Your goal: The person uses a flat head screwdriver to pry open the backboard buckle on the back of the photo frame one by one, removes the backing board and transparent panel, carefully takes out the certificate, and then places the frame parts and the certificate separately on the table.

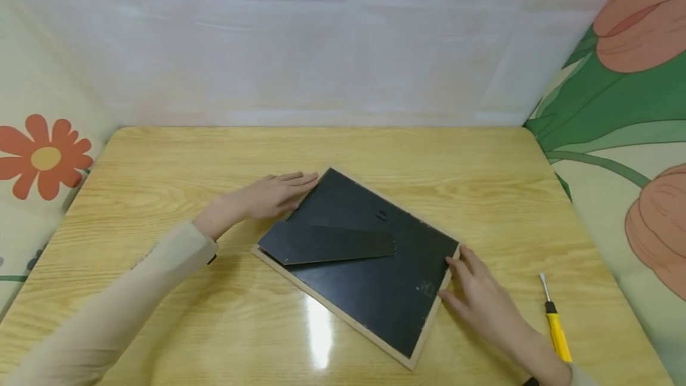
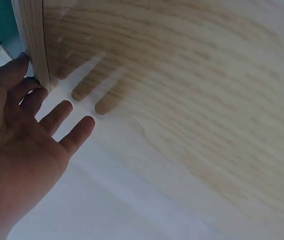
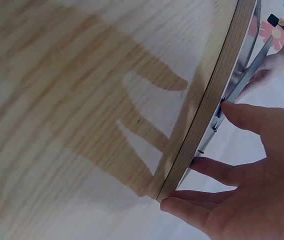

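A picture frame [image 1: 370, 296] lies face down and turned at an angle, its black back up inside a light wooden border. Its black easel leg [image 1: 332, 244] stands slightly raised off the backing at the left end. My left hand [image 1: 273, 195] is at the frame's upper left side, fingers extended; in the left wrist view its thumb and forefinger meet the wooden edge [image 2: 36, 45]. Along the right side, my right hand [image 1: 482, 296] touches the border with spread fingertips. The right wrist view shows thumb and fingers against the wooden side [image 3: 202, 115].
A screwdriver [image 1: 557, 329] with a yellow handle lies on the wood-grain table [image 1: 177, 165], right of my right hand. A white cloth [image 1: 332, 46] hangs behind the table's far edge. Flower-patterned fabric [image 1: 632, 136] borders both sides. Light glares on the tabletop below the frame.
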`<state>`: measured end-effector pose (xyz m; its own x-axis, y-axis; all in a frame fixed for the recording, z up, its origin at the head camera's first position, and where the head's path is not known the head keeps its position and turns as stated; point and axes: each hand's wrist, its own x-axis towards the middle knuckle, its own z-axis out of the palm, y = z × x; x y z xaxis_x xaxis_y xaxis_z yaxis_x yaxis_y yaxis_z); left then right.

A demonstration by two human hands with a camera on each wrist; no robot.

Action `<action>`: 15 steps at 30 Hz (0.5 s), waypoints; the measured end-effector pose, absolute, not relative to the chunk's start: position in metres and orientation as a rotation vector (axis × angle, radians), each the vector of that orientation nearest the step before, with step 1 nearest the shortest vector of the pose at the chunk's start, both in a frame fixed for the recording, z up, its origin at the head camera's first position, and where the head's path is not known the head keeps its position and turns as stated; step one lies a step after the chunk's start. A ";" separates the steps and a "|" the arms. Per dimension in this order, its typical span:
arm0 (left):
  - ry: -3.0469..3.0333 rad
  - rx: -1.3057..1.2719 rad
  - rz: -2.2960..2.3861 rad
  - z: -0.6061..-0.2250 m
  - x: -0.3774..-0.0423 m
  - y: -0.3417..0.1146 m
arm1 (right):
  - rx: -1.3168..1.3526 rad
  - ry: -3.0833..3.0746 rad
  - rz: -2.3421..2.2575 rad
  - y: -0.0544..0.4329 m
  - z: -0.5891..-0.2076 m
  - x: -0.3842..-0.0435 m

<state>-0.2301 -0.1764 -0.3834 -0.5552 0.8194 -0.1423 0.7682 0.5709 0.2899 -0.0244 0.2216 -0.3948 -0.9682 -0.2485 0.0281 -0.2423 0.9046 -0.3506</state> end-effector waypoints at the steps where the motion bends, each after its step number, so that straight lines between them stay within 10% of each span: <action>1: 2.554 1.319 0.280 -0.384 -0.228 -0.178 | -0.407 3.052 -0.561 0.221 -0.395 -0.025; 15: 2.800 1.188 0.250 -0.383 -0.147 -0.206 | -0.616 2.842 -0.622 0.233 -0.392 -0.067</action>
<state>-0.1468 -0.2060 -0.3834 -0.6938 0.7200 -0.0182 0.7053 0.6843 0.1850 -0.0667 0.2329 -0.3921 -0.9007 -0.4282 -0.0731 -0.3584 0.8278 -0.4317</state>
